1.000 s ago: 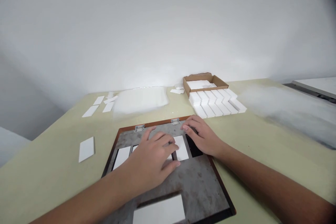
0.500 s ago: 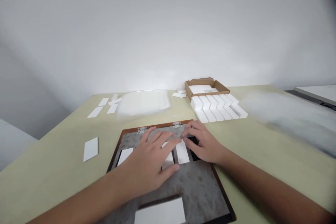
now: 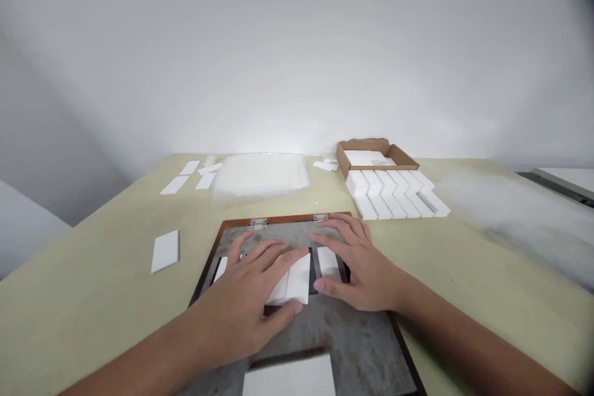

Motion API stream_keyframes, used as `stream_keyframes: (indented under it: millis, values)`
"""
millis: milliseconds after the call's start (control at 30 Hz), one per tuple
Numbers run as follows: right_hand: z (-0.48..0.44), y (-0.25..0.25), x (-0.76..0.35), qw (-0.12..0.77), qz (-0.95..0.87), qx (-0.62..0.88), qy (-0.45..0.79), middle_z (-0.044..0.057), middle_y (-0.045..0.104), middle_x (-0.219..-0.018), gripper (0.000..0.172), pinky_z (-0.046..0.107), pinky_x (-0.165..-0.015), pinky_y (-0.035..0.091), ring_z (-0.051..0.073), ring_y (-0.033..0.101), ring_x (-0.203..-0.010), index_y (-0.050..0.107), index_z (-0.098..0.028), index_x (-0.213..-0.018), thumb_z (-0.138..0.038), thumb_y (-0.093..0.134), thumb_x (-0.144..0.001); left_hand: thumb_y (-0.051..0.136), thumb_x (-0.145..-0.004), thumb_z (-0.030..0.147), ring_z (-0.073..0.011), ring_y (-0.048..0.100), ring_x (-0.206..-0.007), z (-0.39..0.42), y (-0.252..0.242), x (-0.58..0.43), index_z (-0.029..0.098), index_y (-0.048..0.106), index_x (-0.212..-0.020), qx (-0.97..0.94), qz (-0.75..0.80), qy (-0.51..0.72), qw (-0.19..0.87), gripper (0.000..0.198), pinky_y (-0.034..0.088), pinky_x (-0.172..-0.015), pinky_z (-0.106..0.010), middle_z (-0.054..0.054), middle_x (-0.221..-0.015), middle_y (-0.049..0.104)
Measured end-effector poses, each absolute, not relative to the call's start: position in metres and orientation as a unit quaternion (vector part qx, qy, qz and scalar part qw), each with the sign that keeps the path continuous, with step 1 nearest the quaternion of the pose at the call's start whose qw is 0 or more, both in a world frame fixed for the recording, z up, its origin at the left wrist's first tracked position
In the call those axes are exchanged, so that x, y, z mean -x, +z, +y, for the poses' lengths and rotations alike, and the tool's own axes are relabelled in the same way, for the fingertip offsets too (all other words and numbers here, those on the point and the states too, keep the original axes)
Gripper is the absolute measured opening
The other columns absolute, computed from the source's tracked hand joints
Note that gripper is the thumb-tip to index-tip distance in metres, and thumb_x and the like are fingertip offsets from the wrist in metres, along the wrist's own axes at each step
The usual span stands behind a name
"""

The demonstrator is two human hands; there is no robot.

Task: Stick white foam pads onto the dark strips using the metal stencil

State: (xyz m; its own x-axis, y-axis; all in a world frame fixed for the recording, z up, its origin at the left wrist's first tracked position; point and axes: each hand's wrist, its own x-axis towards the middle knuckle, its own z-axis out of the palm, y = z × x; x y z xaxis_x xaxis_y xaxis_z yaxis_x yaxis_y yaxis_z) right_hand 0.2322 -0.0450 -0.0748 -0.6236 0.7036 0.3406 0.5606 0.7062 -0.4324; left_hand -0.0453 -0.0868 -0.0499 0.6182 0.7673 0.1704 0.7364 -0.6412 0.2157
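My left hand point(image 3: 253, 297) is closed on a white rectangular card point(image 3: 298, 278), thumb at its near edge and index finger at its far edge. That card overlaps another white piece partly hidden under my fingers. My right hand point(image 3: 364, 263), fingers apart, hovers around a second white card point(image 3: 328, 262) lying in the rightmost dark slot. Between the two cards a strip of dark recess point(image 3: 312, 278) shows. Both hands are over a grey metal plate point(image 3: 334, 334) with a reddish-brown edge and hinges at the back. A larger white block point(image 3: 290, 377) sits at the plate's front.
A cardboard box point(image 3: 378, 167) with white pieces stands behind rows of stacked white cards point(image 3: 394, 195). A clear plastic bag of white material point(image 3: 262, 176) lies at the back. One loose white card point(image 3: 165, 252) rests left; several others lie farther back. Another blurred plastic bag point(image 3: 520, 216) lies right.
One white card has shifted right into the rightmost slot, and my right hand has spread open around it. My left hand now grips another card, drawn toward the right. The view has shifted slightly.
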Motion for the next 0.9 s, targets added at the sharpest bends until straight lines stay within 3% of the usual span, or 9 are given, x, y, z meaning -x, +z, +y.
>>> stream_keyframes:
  millis: [267, 533, 900]
  values:
    - [-0.053, -0.071, -0.223, 0.208, -0.905, 0.349, 0.126, 0.016, 0.049, -0.157, 0.074, 0.068, -0.125, 0.027, 0.043, 0.032, -0.153, 0.058, -0.025, -0.149, -0.068, 0.074, -0.089, 0.069, -0.101, 0.042, -0.0320, 0.057, -0.136, -0.083, -0.051, 0.039, 0.035, 0.046, -0.155, -0.889, 0.425, 0.142, 0.095, 0.060, 0.013, -0.127, -0.061, -0.005, -0.144, 0.064]
    - [-0.052, -0.073, -0.224, 0.203, -0.907, 0.344, 0.133, 0.014, 0.050, -0.157, 0.081, 0.070, -0.123, 0.027, 0.044, 0.034, -0.151, 0.053, -0.031, -0.152, -0.068, 0.078, -0.085, 0.074, -0.096, 0.048, -0.0357, 0.057, -0.136, -0.080, -0.046, 0.049, 0.033, 0.043, -0.159, -0.893, 0.421, 0.137, 0.084, 0.072, 0.017, -0.127, -0.060, -0.006, -0.144, 0.065]
    - [-0.051, -0.072, -0.215, 0.204, -0.908, 0.347, 0.120, 0.015, 0.053, -0.155, 0.072, 0.068, -0.124, 0.025, 0.044, 0.035, -0.152, 0.058, -0.027, -0.143, -0.067, 0.077, -0.086, 0.073, -0.096, 0.043, -0.0308, 0.061, -0.126, -0.079, -0.044, 0.051, 0.037, 0.047, -0.157, -0.896, 0.415, 0.143, 0.063, 0.067, 0.018, -0.124, -0.054, -0.002, -0.130, 0.068]
